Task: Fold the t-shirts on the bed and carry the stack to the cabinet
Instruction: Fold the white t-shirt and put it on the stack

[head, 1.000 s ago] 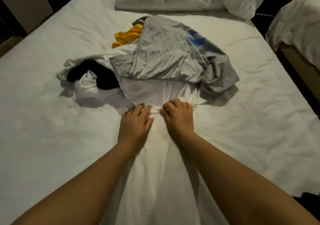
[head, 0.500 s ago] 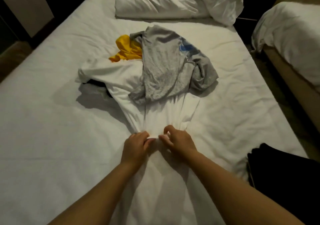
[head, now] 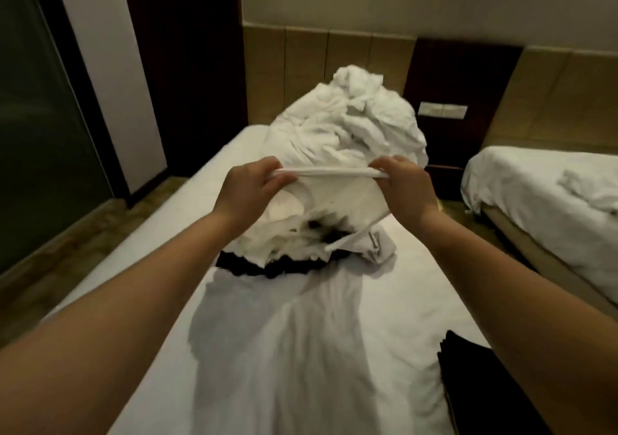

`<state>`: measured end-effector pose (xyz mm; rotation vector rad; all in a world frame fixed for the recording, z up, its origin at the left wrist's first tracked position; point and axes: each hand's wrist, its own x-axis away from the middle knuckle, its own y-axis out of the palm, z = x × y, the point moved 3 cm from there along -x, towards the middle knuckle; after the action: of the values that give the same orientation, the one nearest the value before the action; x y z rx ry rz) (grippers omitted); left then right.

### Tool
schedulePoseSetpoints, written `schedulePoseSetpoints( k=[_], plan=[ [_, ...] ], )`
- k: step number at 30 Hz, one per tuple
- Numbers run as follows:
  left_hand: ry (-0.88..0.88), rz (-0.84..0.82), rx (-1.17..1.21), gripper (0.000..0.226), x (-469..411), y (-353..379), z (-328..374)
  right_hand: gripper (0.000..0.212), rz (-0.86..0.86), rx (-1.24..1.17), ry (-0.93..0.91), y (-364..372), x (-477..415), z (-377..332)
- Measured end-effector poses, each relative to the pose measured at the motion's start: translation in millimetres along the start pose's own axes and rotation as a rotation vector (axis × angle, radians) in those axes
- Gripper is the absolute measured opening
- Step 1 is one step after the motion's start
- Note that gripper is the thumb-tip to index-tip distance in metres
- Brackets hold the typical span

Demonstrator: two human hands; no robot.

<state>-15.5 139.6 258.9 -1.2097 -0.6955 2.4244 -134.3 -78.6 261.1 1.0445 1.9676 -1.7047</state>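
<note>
A white t-shirt (head: 337, 200) hangs in the air above the bed (head: 301, 351), its top edge stretched into a taut band between my hands. My left hand (head: 249, 192) pinches the left end of that edge and my right hand (head: 406, 185) pinches the right end. The shirt's crumpled lower part hangs down to the pile. Under it lie a black garment (head: 267, 267) and a bit of a grey shirt (head: 379, 245). The rest of the pile is hidden behind the lifted shirt.
A heap of white bedding (head: 354, 123) sits at the head of the bed. A folded black garment (head: 475, 377) lies at the bed's right edge. A second bed (head: 541, 187) stands to the right across a narrow aisle. A dark door and a glass panel are at left.
Both hands rose from the mattress with the white shirt and moved apart, stretching its edge. The camera tilted up toward the headboard; the grey and yellow shirts are now mostly hidden.
</note>
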Motion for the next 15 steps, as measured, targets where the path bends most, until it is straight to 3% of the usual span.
schedulePoseSetpoints(
  k=[6, 11, 15],
  plan=[
    [-0.013, -0.088, -0.005, 0.029, -3.9, -53.6, 54.7, 0.019, 0.107, -0.127, 0.01, -73.3, 3.8, -30.6],
    [-0.063, -0.272, -0.075, 0.017, 19.6, -63.8, 83.4, 0.019, 0.069, -0.216, 0.131, -97.6, 29.1, -41.0],
    [-0.058, -0.199, 0.008, 0.006, 35.6, -88.8, 107.8, 0.014, 0.066, -0.495, 0.244, -123.7, 46.3, -50.4]
  ],
)
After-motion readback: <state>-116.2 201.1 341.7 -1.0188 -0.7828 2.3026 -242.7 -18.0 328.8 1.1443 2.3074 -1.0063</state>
